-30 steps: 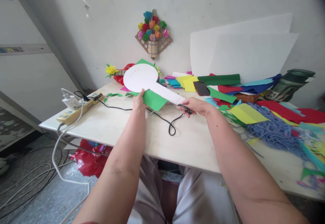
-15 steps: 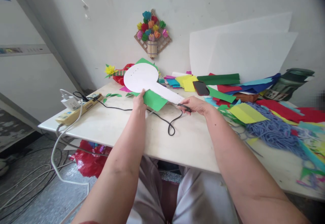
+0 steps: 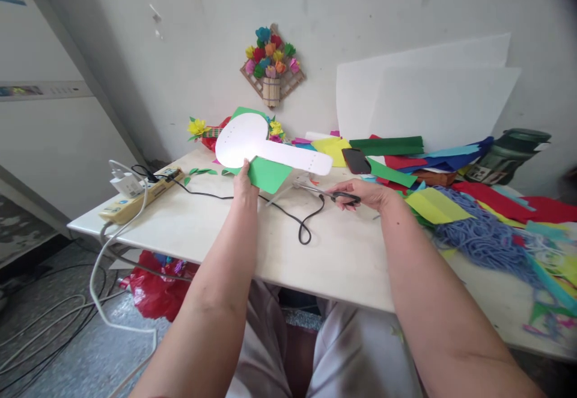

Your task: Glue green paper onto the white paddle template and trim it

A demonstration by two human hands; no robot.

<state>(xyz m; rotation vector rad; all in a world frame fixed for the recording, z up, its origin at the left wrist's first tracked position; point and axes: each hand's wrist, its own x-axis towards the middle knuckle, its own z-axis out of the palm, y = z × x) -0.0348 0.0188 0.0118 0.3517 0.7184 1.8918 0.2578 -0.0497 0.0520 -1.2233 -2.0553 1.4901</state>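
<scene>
My left hand (image 3: 246,183) grips the lower edge of a white paddle-shaped cutout (image 3: 243,138), thumb on top, holding it above the table. Its round end is at the left and its long handle points right, with small dots near both ends. Green paper (image 3: 269,174) lies against the back of the cutout and sticks out above and below it. In my right hand (image 3: 356,195) is a pair of scissors (image 3: 318,190) with dark handles. The blades point left, below the cutout's handle and apart from it.
A black cord (image 3: 288,210) crosses the table (image 3: 315,266) beneath my hands. A power strip (image 3: 139,196) stands at the left edge. On the right lie a phone (image 3: 356,160), coloured paper (image 3: 437,205), blue yarn (image 3: 487,235) and a dark green bottle (image 3: 509,156).
The scissors have moved right and down, away from the handle's end. The white cutout has turned so its handle lies more level, its rounded end now showing.
</scene>
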